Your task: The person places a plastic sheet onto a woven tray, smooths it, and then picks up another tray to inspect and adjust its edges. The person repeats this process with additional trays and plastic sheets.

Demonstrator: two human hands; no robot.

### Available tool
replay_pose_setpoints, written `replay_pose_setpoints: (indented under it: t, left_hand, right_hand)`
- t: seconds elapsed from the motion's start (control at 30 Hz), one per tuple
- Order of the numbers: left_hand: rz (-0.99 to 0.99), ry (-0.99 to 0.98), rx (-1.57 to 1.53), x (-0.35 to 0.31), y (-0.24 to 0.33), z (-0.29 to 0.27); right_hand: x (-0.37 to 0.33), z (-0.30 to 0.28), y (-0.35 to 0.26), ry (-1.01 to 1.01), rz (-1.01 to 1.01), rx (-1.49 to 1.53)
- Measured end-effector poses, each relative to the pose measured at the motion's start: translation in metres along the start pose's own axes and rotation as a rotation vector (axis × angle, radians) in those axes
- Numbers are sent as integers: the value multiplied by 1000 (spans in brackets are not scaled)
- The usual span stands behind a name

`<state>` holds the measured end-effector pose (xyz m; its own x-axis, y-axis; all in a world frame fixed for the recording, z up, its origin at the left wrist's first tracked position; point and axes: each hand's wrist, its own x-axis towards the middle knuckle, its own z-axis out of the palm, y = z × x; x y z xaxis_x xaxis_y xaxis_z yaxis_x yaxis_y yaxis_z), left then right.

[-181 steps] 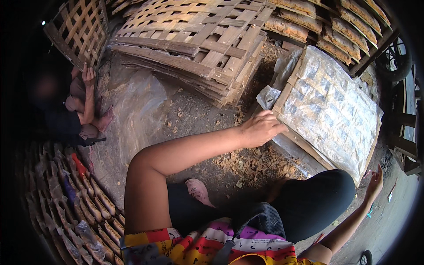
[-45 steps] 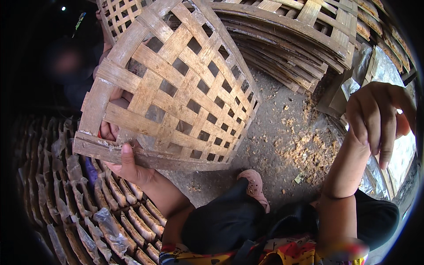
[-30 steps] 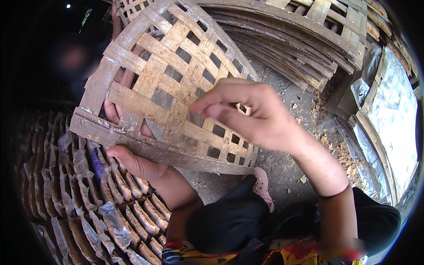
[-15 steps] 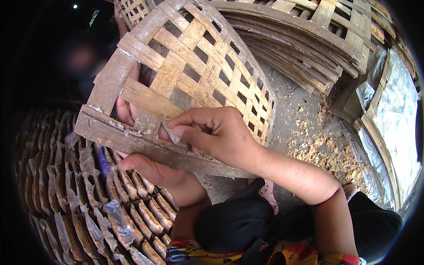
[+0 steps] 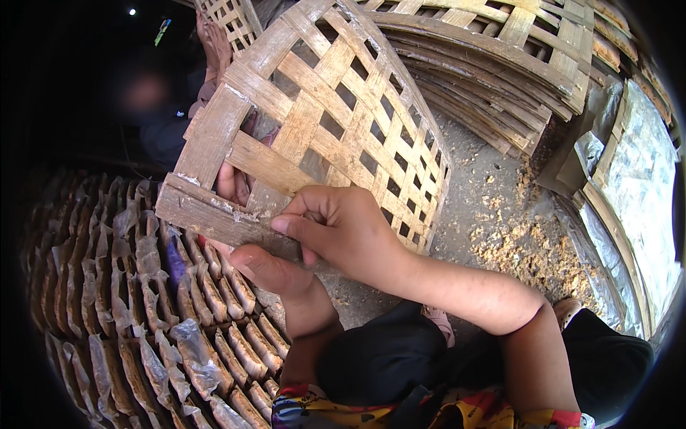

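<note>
The woven bamboo tray (image 5: 314, 136) stands tilted on edge in front of me, and it could slip sideways, I think, because I grip it only along its lower frame. If it drops, it would land on the rows of wrapped cakes (image 5: 143, 307) just beside it at my left. A splinter from the rough slat is another risk. My left hand (image 5: 268, 268) clasps the frame from below, thumb on the front and fingers (image 5: 232, 186) showing through the gaps behind. My right hand (image 5: 343, 229) is curled half closed, fingertips pinching at the frame's edge; whether anything lies between them I cannot tell.
</note>
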<state>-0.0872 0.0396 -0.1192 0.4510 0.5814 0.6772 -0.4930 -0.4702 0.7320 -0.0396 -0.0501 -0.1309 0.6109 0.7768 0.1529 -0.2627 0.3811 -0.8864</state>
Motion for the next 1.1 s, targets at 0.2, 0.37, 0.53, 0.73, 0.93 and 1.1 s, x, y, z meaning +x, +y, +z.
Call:
replay_pose_setpoints:
  t: [0.2, 0.37, 0.53, 0.73, 0.93, 1.1]
  left_hand:
    - [55, -47, 88, -1, 4, -15]
    - [5, -19, 108, -12, 10, -22]
    - [75, -31, 36, -12, 2, -32]
    - [87, -37, 31, -13, -5, -48]
    - [164, -66, 54, -12, -10, -37]
    - [-13, 258, -106, -26, 2, -6]
  right_hand:
    - [-6, -7, -1, 123, -486, -634]
    - [9, 2, -16, 49, -589, -610]
    - [27, -2, -4, -150, -572, -486]
    - [34, 3, 5, -145, -741, -624]
    - [29, -4, 14, -12, -860, -653]
    - [23, 2, 27, -39, -750, -565]
